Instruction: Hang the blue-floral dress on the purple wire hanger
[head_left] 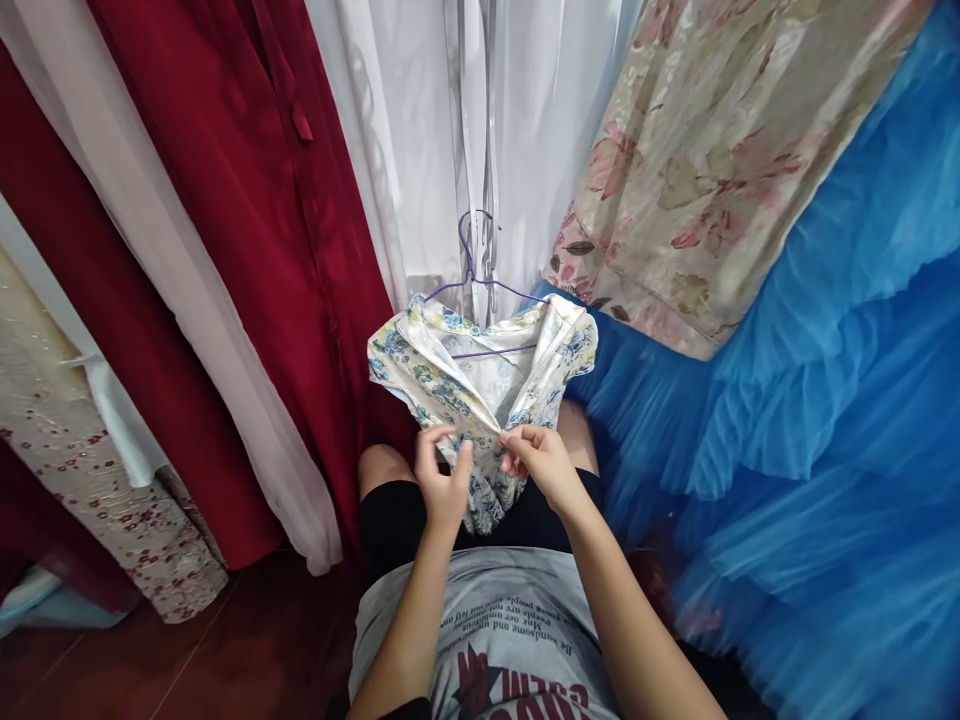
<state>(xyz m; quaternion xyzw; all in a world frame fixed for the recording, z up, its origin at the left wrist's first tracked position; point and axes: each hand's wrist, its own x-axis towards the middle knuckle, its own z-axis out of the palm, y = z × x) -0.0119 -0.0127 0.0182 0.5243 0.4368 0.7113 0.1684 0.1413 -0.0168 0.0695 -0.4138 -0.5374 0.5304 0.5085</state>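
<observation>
A white blouse or dress with blue and yellow flowers [442, 385] lies over my lap, its deep V-shaped neckline facing up. A thin purple hanger [471, 285] sits inside its shoulders, with the hook pointing away from me. My right hand [541, 462] pinches the fabric at the bottom of the V. Just left of that point, my left hand [444, 478] is over the front of the garment, thumb and fingers apart with nothing between them. The lower part of the garment is bunched between my thighs and partly hidden by my hands.
Long red dresses [225, 180] hang on the left, beside a pale pink cloth [172, 220]. White fabric [412, 130] hangs ahead. At right are a beige floral dress [705, 190] and blue ruffled tulle [810, 430]. Dark reddish floor tiles [225, 650] show at lower left.
</observation>
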